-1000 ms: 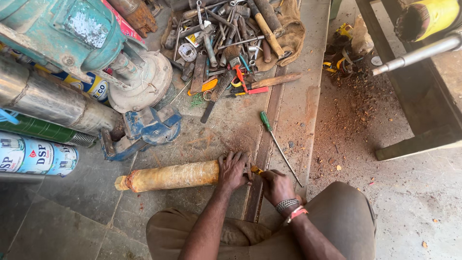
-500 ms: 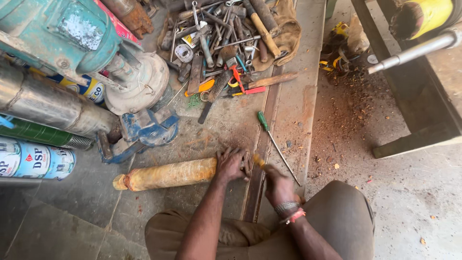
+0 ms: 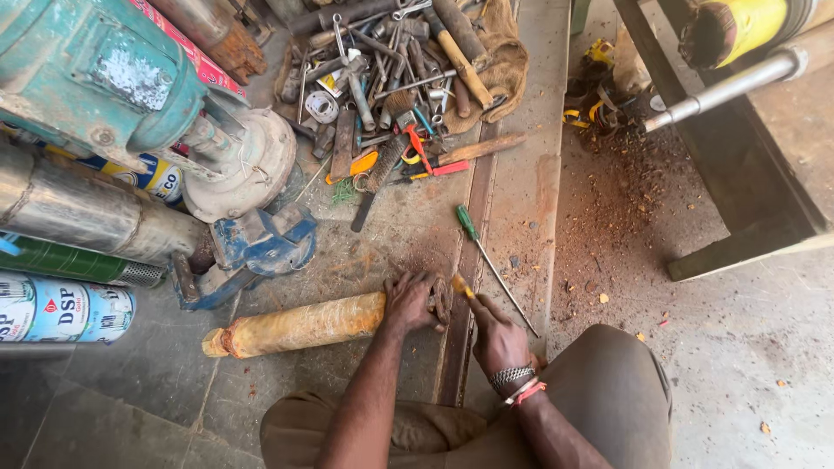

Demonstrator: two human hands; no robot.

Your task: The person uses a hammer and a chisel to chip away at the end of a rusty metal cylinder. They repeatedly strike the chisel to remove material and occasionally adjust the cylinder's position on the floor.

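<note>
Gripping the end of the rusty yellow cylinder (image 3: 300, 326) on the floor (image 3: 130, 408) with our left hand (image 3: 410, 300), we close our right hand (image 3: 497, 334) around a yellow-handled tool (image 3: 460, 285) at its mouth. Should that tool slip on the rust, it could jab our left fingers, since both hands sit close together.

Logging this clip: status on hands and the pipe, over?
Left hand gripping end of rusty yellow pipe on floor. Right hand holds yellow-handled tool at that end. Green screwdriver lies just beside.
</note>
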